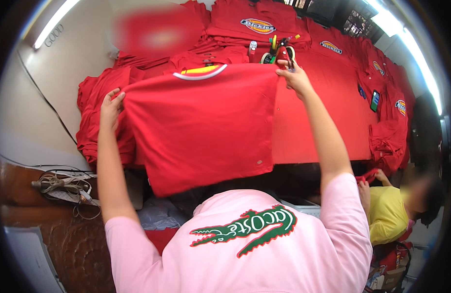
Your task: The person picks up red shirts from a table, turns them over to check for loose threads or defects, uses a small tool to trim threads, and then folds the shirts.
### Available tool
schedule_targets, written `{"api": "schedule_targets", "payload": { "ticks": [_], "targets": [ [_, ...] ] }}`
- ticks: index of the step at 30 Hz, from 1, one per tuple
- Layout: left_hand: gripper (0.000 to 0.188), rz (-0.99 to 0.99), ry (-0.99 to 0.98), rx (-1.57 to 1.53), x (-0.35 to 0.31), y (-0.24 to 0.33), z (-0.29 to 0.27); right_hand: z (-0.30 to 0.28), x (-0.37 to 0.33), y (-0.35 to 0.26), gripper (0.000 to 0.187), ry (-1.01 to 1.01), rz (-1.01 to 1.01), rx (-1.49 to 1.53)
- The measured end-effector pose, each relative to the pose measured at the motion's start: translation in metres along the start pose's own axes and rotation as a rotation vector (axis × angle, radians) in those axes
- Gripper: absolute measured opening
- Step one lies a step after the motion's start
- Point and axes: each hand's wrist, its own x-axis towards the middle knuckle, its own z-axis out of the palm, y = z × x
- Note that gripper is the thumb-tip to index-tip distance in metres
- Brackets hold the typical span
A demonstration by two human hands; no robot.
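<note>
Red cloth everywhere: a red shirt (201,127) hangs spread above the red-covered table (332,97). The left hand (110,105) pinches its left shoulder, the right hand (294,77) its right shoulder, fingers clamped on fabric. Folded red shirts (96,117) lie stacked left of it.

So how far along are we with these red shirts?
Done, by the look of it: stacks of folded red shirts at the table's left edge and more along the back. In hand: one red shirt held up spread, left hand and right hand each gripping a shoulder. Left: this shirt is not yet folded; how many more wait cannot be told.
</note>
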Motion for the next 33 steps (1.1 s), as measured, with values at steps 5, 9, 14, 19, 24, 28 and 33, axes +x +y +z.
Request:
{"api": "schedule_targets", "payload": {
  "ticks": [5, 9, 14, 19, 24, 28, 33],
  "targets": [
    [0.054, -0.278, 0.064, -0.009, 0.034, -0.121, 0.024, 0.024, 0.036, 0.093, 0.036, 0.098, 0.113, -0.027],
    [0.048, -0.366, -0.037, 0.183, -0.023, -0.171, 0.009, 0.012, -0.014, 0.154, 0.026, -0.005, 0.202, -0.148],
    [0.040, -0.472, -0.056, 0.181, -0.115, -0.183, -0.020, -0.010, -0.113, 0.196, 0.024, 0.051, 0.315, -0.278],
    [0.040, -0.595, -0.093, 0.128, -0.185, -0.185, -0.025, 0.002, -0.194, 0.226, 0.022, 0.074, 0.283, -0.184],
    [0.032, -0.663, -0.244, 0.080, -0.213, -0.199, -0.044, 0.031, -0.217, 0.242, 0.025, 0.011, 0.195, -0.387],
    [0.025, -0.617, -0.129, 0.096, -0.223, -0.213, -0.069, 0.026, -0.225, 0.237, 0.023, 0.082, 0.330, -0.293],
    [0.022, -0.644, -0.183, 0.108, -0.250, -0.209, -0.090, 0.013, -0.253, 0.221, 0.020, -0.019, 0.551, -0.329]
  ]
}}
